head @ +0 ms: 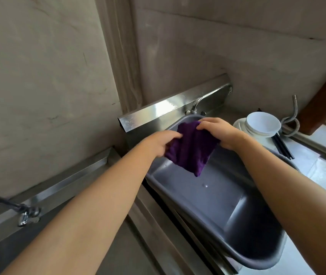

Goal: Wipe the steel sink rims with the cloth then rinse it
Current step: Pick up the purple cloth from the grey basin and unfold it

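Note:
A purple cloth [189, 149] hangs in the air above a grey plastic basin [207, 197] that sits in the steel sink. My left hand [158, 142] pinches the cloth's left edge and my right hand [220, 132] grips its upper right edge, so the cloth is stretched between them with one corner drooping down. The sink's steel rim [158, 225] runs along the basin's left side. A steel tap [194, 106] stands at the back, behind the cloth. No water is visible from it.
White bowls and plates [261, 124] are stacked on the steel counter at the right, with dark chopsticks [282, 146] beside them and a flexible metal hose [292, 120] behind. A second tap [26, 214] sits at the lower left. A steel backsplash [158, 112] lines the wall.

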The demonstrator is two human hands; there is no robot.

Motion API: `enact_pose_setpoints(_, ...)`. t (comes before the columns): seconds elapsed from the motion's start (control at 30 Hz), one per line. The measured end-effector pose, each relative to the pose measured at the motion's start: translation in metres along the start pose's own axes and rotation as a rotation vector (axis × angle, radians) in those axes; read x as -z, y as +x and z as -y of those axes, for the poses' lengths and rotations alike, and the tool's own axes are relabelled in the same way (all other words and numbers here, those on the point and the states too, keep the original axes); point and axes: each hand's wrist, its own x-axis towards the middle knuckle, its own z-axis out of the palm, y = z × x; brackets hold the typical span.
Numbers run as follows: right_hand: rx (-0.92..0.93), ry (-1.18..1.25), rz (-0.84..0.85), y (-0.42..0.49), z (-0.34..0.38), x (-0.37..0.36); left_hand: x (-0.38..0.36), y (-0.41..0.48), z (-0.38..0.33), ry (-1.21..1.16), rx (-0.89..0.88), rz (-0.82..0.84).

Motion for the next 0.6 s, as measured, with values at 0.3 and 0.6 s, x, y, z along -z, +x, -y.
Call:
enact_pose_setpoints(0.3, 0.100, -0.289, 0.008, -0.022, 0.034, 0.003, 0.020, -0.064, -0.046, 0.298, -0.450, -0.164)
enact_pose_setpoints(0.6, 0.400, -0.072, -0.004, -0.053, 0.091, -0.030, 0.031, -0.135, -0.070, 0.609, -0.665, -0.260)
